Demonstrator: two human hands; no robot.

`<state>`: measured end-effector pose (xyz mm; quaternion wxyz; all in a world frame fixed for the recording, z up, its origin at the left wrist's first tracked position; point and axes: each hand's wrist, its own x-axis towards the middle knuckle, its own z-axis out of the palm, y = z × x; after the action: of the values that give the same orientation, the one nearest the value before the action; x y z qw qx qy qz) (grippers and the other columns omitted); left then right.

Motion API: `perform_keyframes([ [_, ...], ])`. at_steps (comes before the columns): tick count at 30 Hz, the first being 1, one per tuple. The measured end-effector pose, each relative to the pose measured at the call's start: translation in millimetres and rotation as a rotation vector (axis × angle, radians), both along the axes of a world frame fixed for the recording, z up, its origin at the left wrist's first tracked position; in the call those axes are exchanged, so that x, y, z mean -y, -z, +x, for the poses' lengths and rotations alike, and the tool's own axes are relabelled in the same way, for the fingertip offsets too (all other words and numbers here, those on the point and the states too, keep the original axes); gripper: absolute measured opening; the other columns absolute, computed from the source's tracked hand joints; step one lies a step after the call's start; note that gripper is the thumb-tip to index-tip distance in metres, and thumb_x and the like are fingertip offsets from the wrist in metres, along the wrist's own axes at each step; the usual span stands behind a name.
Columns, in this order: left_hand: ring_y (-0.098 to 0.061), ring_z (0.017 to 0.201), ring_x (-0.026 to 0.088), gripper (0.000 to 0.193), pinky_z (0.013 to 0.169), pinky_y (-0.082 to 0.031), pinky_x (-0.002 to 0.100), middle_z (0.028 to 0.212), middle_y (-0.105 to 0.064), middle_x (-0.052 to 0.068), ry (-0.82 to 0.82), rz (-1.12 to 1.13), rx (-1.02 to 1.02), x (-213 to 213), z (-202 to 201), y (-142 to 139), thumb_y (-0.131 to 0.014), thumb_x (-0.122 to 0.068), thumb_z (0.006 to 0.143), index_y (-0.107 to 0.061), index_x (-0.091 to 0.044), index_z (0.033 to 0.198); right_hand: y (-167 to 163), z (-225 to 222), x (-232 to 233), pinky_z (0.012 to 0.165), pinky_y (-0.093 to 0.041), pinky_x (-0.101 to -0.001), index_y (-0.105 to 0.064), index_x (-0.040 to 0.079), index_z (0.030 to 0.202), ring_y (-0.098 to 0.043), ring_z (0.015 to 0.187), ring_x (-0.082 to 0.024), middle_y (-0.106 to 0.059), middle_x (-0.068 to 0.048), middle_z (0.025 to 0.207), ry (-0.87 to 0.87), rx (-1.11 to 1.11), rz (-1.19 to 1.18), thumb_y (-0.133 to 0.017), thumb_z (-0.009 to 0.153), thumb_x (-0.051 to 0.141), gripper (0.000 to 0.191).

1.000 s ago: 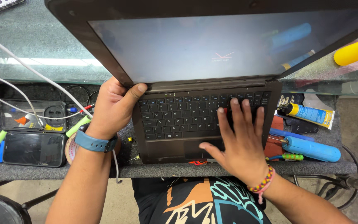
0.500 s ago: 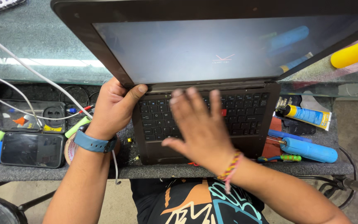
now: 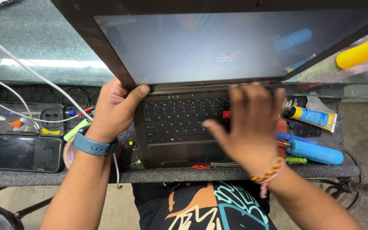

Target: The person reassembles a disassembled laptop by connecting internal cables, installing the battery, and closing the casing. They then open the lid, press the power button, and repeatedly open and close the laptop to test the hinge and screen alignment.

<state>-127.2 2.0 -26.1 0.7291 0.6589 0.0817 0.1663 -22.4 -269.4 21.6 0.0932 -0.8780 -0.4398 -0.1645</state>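
A dark open laptop (image 3: 171,123) stands on a grey padded bench, its screen (image 3: 218,42) lit pale with a small red mark. My left hand (image 3: 116,108) grips the laptop's left rear corner, thumb on the hinge edge; a blue watch sits on that wrist. My right hand (image 3: 250,123) hovers blurred over the right half of the keyboard, fingers spread, holding nothing. A braided bracelet circles that wrist.
A black phone (image 3: 28,153) lies at the left beside green markers and white cables (image 3: 26,72). A power strip (image 3: 47,115) sits behind it. At the right lie a blue tube (image 3: 316,151), a yellow-capped glue tube (image 3: 314,117) and a yellow handle (image 3: 363,51).
My right hand swept from the keyboard's right side to the middle, then back to the right and farther up. The left hand kept its grip on the corner.
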Motion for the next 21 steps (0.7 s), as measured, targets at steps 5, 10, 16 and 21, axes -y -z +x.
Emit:
perform_keyframes([
  [5, -0.066, 0.102, 0.01, 0.024, 0.091, -0.054, 0.026, 0.112, -0.073, 0.004, -0.019, 0.023, -0.021, 1.1, 0.1, -1.3, -0.069, -0.016, 0.102, -0.066, 0.0, 0.12, 7.4, -37.7, -3.0, 0.116, -0.018, -0.0673, -0.068, 0.006, 0.117, -0.046, 0.137, -0.042, -0.057, -0.019, 0.138, -0.478, -0.242, 0.073, -0.072, 0.087, 0.049, 0.053],
  [10, -0.065, 0.104, 0.01, 0.022, 0.094, -0.053, 0.026, 0.114, -0.072, 0.004, -0.031, 0.053, -0.017, 1.9, 0.2, -1.8, -0.068, -0.014, 0.103, -0.065, -0.001, 0.12, 14.8, -21.1, 58.0, 0.113, -0.046, -0.0512, -0.073, 0.007, 0.111, -0.068, 0.117, -0.028, -0.072, -0.011, 0.117, -0.618, -0.478, 0.19, -0.075, 0.092, 0.028, 0.028],
  [16, -0.064, 0.109, 0.011, 0.023, 0.099, -0.052, 0.027, 0.118, -0.071, 0.004, -0.031, 0.059, 0.012, 2.1, -1.2, -0.8, -0.068, -0.014, 0.105, -0.063, -0.001, 0.123, 4.4, 24.1, 147.0, 0.079, -0.057, -0.0365, -0.078, 0.014, 0.097, -0.072, 0.092, -0.026, -0.076, -0.007, 0.098, -0.012, -0.54, 0.004, -0.072, 0.081, 0.022, 0.018],
  [21, -0.065, 0.109, 0.012, 0.022, 0.099, -0.052, 0.028, 0.118, -0.071, 0.005, -0.054, 0.096, -0.014, 2.0, -2.4, 0.7, -0.067, -0.013, 0.105, -0.063, -0.001, 0.122, 7.6, 28.2, 175.8, 0.078, -0.057, -0.0378, -0.078, 0.013, 0.101, -0.072, 0.09, -0.028, -0.076, -0.006, 0.097, 0.141, -0.578, -0.199, -0.071, 0.084, 0.026, 0.022],
])
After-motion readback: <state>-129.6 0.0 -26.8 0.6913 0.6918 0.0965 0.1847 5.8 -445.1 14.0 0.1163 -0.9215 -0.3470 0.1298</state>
